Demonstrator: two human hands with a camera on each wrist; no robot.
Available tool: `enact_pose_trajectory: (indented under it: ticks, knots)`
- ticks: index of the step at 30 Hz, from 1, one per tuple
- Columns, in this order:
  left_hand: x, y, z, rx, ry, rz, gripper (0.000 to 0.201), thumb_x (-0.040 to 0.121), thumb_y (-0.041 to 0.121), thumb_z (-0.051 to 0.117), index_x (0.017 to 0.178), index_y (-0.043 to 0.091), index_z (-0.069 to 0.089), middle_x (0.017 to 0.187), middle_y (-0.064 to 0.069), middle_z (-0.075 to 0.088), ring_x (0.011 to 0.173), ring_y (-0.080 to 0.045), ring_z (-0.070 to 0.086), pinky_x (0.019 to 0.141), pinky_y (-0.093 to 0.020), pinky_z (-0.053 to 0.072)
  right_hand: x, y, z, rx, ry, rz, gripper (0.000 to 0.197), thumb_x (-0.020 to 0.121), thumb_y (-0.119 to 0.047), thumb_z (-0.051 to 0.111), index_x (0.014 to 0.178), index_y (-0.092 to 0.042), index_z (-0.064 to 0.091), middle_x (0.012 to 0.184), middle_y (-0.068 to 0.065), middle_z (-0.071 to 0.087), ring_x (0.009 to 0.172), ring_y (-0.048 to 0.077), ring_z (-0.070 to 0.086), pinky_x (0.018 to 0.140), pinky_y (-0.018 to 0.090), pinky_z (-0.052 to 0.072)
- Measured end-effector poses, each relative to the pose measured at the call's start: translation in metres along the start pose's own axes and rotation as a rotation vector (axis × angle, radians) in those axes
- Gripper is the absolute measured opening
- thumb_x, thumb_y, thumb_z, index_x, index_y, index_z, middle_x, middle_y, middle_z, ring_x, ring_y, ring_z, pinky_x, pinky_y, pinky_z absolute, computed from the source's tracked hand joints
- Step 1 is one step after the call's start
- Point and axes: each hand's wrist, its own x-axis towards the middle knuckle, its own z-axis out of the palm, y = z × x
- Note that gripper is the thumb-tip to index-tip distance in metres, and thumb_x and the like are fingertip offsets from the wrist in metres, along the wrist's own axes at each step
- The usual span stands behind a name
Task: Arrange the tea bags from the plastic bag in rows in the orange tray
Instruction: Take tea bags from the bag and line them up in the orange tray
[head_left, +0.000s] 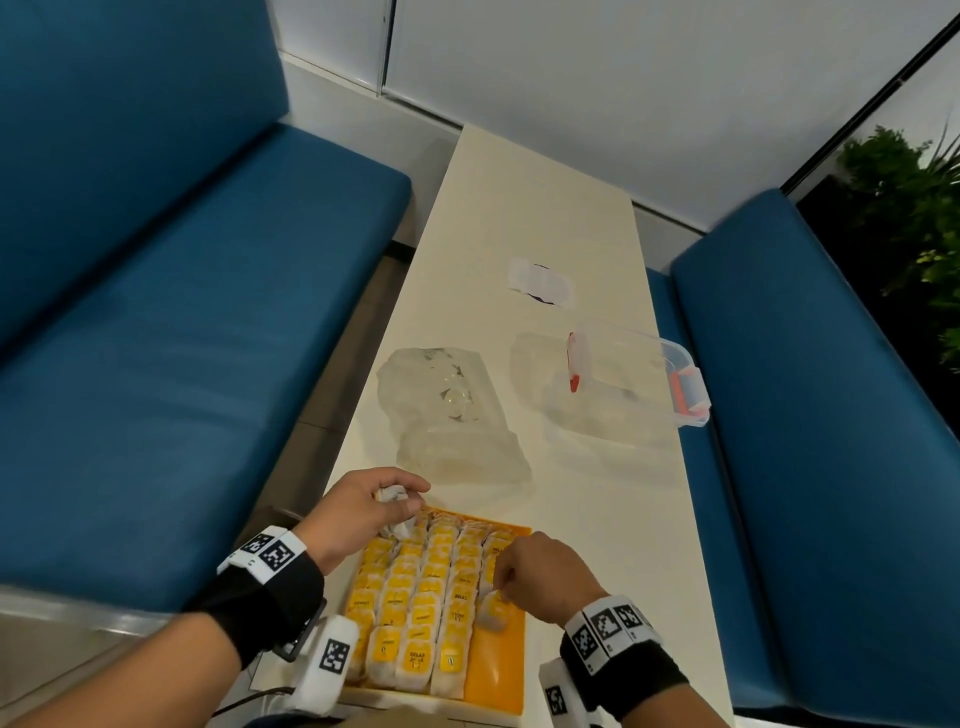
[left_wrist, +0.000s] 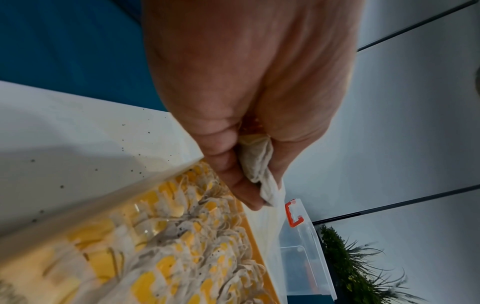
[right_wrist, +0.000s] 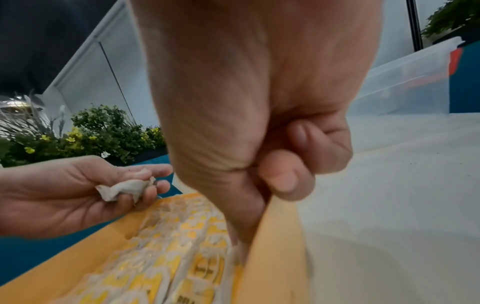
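Over tray (head_left: 493, 670), both hands curled.

Orange tray (head_left: 496, 670) at lower centre holds white tea bags (head_left: 415, 597) with yellow labels. Cream bench (head_left: 519, 218); blue seats (head_left: 182, 322) on both sides; clear box (head_left: 636, 371) with red clips; black-and-white checked wristbands (head_left: 270, 553).

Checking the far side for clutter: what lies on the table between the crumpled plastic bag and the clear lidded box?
Nothing: in the head view a bare strip of table separates the plastic bag from the clear box.
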Motion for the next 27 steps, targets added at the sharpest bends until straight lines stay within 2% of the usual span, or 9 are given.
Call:
enact_pose_trajectory:
  ticks: [5,12,14,16,18,21,24,27]
  knots:
    - [-0.002,0.001,0.0,-0.022,-0.003,-0.011,0.017,0.092,0.02,0.075,0.104,0.031,0.079,0.11,0.011,0.076,0.109,-0.004,0.066,0.081,-0.018,0.049,0.009,0.001,0.011,-0.019,0.089,0.071,0.024,0.085,-0.016,0.057,0.096,-0.025,0.076,0.102,-0.002,0.072,0.094,0.021,0.067,0.077,0.03,0.052]
    - [-0.004,0.008,-0.001,-0.077,-0.011,-0.057,0.016,0.092,0.019,0.075,0.105,0.028,0.079,0.112,0.005,0.075,0.102,-0.012,0.07,0.067,-0.018,0.052,0.013,-0.001,0.019,-0.048,0.192,0.084,0.022,0.087,-0.023,0.052,0.101,-0.026,0.069,0.107,-0.004,0.068,0.094,0.023,0.066,0.074,0.031,0.049]
    - [-0.002,0.011,-0.002,-0.139,-0.016,-0.1,0.015,0.093,0.017,0.074,0.104,0.025,0.079,0.112,0.001,0.076,0.1,-0.016,0.071,0.069,-0.023,0.054,0.01,-0.003,0.012,-0.06,0.222,0.078,0.025,0.09,-0.027,0.049,0.108,-0.027,0.066,0.111,-0.004,0.062,0.097,0.024,0.065,0.076,0.033,0.05]
    - [0.0,0.014,-0.002,-0.259,-0.036,-0.148,0.015,0.095,0.015,0.07,0.106,0.02,0.079,0.11,-0.011,0.076,0.1,-0.025,0.072,0.078,-0.033,0.057,0.007,-0.006,-0.001,-0.038,0.302,0.081,0.026,0.093,-0.033,0.049,0.115,-0.03,0.063,0.113,-0.005,0.057,0.098,0.025,0.065,0.078,0.035,0.05]
    - [0.001,0.019,-0.001,-0.358,-0.06,-0.183,0.017,0.099,0.016,0.064,0.111,0.014,0.076,0.11,-0.019,0.075,0.102,-0.03,0.072,0.085,-0.038,0.056,0.004,-0.012,-0.018,0.052,0.407,0.058,0.024,0.094,-0.036,0.052,0.116,-0.032,0.062,0.114,-0.011,0.056,0.097,0.019,0.065,0.078,0.032,0.05]
    - [0.003,0.029,0.003,-0.439,-0.071,-0.208,0.023,0.104,0.018,0.056,0.115,0.009,0.073,0.11,-0.021,0.075,0.096,-0.025,0.072,0.073,-0.029,0.058,0.002,-0.03,-0.041,0.354,0.478,-0.054,0.018,0.09,-0.035,0.064,0.107,-0.032,0.069,0.103,-0.014,0.06,0.079,0.007,0.061,0.076,0.027,0.05]
    - [0.006,0.035,0.008,-0.506,-0.065,-0.216,0.026,0.105,0.017,0.052,0.115,0.007,0.074,0.11,-0.02,0.074,0.091,-0.025,0.074,0.073,-0.032,0.06,0.003,-0.052,-0.054,0.611,0.453,-0.177,0.029,0.081,-0.039,0.076,0.108,-0.032,0.07,0.099,-0.014,0.061,0.072,0.009,0.061,0.073,0.021,0.052]
    - [0.007,0.038,0.01,-0.518,-0.103,-0.212,0.028,0.107,0.018,0.048,0.118,0.008,0.072,0.113,-0.019,0.075,0.097,-0.027,0.074,0.076,-0.033,0.059,0.012,-0.063,-0.052,0.632,0.405,-0.219,0.042,0.075,-0.035,0.081,0.114,-0.031,0.069,0.102,-0.01,0.06,0.076,0.002,0.059,0.073,0.014,0.05]
